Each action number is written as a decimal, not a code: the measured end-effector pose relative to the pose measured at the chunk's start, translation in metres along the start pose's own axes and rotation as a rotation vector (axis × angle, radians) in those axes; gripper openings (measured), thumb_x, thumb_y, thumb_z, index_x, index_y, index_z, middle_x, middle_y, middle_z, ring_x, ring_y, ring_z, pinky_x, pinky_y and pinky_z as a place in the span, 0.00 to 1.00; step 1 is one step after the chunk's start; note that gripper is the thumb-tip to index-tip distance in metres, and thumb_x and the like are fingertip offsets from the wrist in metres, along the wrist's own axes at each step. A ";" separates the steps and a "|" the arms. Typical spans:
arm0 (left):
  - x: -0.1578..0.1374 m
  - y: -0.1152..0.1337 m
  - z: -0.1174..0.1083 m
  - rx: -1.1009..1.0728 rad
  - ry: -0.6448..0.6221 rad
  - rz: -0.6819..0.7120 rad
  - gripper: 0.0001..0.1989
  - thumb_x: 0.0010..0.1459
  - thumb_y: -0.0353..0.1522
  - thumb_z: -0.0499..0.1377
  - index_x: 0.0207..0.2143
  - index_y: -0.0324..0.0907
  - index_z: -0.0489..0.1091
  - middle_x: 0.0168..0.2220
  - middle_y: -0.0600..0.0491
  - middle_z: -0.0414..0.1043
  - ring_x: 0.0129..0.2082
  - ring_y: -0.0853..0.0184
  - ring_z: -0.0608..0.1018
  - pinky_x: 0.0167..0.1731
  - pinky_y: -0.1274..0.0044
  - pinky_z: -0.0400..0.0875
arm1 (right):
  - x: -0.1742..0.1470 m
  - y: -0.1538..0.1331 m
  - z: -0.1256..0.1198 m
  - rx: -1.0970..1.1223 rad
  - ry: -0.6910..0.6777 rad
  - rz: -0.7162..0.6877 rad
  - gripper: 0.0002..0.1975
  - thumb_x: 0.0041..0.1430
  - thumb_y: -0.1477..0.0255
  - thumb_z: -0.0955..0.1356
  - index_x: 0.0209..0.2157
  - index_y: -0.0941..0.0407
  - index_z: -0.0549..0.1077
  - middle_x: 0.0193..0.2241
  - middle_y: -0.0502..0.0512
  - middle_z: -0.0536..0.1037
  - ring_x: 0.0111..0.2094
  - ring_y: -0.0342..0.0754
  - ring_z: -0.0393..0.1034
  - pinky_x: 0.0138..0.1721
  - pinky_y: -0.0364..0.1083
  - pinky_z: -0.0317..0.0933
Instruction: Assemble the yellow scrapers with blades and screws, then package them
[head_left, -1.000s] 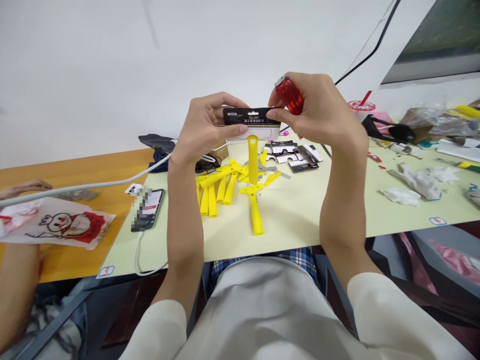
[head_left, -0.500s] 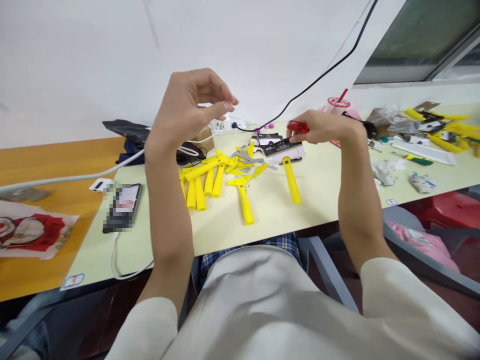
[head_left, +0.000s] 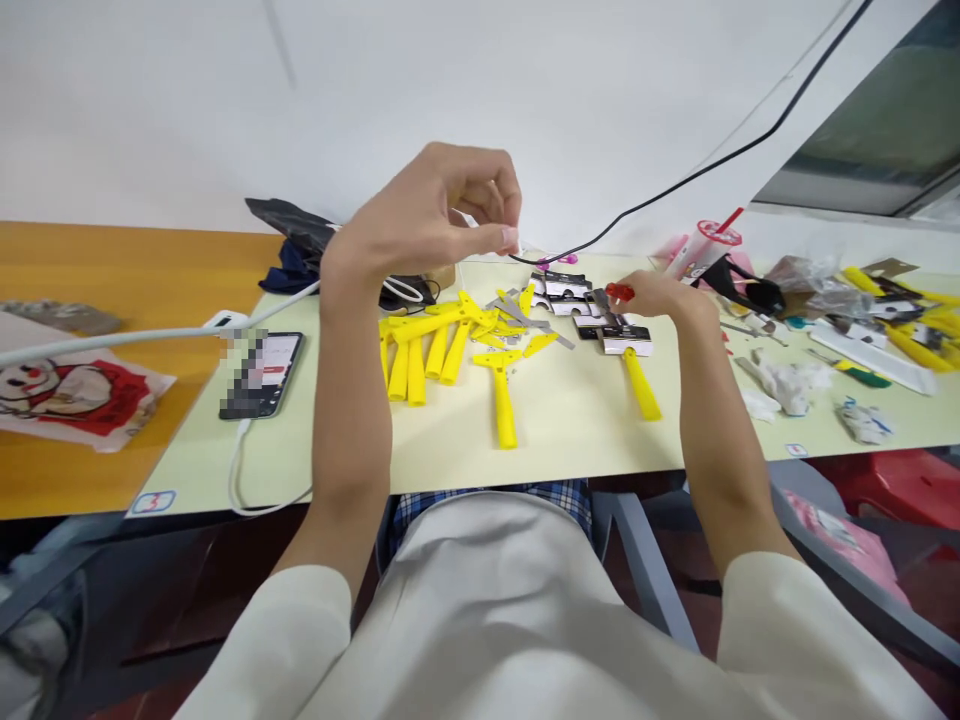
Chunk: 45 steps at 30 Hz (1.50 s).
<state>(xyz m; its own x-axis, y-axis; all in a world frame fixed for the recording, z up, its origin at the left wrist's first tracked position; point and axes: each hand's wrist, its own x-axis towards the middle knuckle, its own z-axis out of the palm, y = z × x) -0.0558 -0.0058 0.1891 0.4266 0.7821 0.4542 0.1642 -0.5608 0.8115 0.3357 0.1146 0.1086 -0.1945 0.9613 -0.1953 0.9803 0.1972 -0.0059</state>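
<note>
My left hand (head_left: pixel 457 205) is raised above the back of the table, thumb and forefinger pinched together; anything between them is too small to make out. Low over the table, my right hand (head_left: pixel 654 293) has its fingers closed round a small red-handled tool (head_left: pixel 619 291). Just below that tool lies a scraper with a yellow handle (head_left: pixel 641 388) and a black-and-silver head (head_left: pixel 628 342). Behind it are several similar black-and-silver pieces (head_left: pixel 564 288). A separate yellow T-shaped handle (head_left: pixel 504 400) lies near the middle, beside a pile of yellow handles (head_left: pixel 420 360) and grey blades (head_left: pixel 517 310).
At the left are a phone (head_left: pixel 274 375) on a white cable and a printed bag (head_left: pixel 82 400). A black cable (head_left: pixel 690 178) crosses the wall. A cup with a straw (head_left: pixel 705 250), crumpled wrappers (head_left: pixel 787 380), a green-handled tool (head_left: pixel 859 373) and more yellow scrapers (head_left: pixel 915 345) are at the right.
The view has shifted. My left thumb and forefinger have come together in a pinch. My right hand and the red-handled tool appear lower, close to the scraper head.
</note>
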 end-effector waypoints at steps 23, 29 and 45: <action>-0.091 -0.154 0.129 0.861 -0.068 -0.221 0.30 0.71 0.55 0.61 0.60 0.42 0.75 0.60 0.39 0.78 0.65 0.44 0.76 0.70 0.54 0.66 | -0.029 -0.093 0.112 0.065 0.220 -0.499 0.17 0.74 0.77 0.65 0.56 0.56 0.83 0.61 0.67 0.76 0.50 0.57 0.78 0.45 0.49 0.64; -0.095 -0.145 0.133 0.981 -0.112 -0.286 0.31 0.70 0.55 0.61 0.60 0.40 0.75 0.58 0.36 0.79 0.61 0.39 0.80 0.67 0.50 0.68 | -0.033 -0.102 0.116 0.064 0.203 -0.546 0.17 0.72 0.75 0.67 0.56 0.55 0.84 0.60 0.66 0.77 0.46 0.56 0.78 0.45 0.49 0.64; -0.088 -0.156 0.106 0.476 0.333 -0.229 0.15 0.64 0.39 0.69 0.52 0.45 0.84 0.54 0.45 0.86 0.56 0.52 0.85 0.63 0.57 0.80 | -0.033 -0.100 0.110 0.011 0.169 -0.485 0.15 0.78 0.74 0.64 0.57 0.59 0.81 0.56 0.67 0.75 0.41 0.54 0.76 0.42 0.49 0.61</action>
<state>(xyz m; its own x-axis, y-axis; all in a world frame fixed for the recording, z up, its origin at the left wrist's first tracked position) -0.0245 -0.0165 -0.0167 0.0456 0.8966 0.4406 0.6295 -0.3682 0.6842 0.2475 0.0418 0.0078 -0.6285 0.7778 -0.0059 0.7763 0.6268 -0.0669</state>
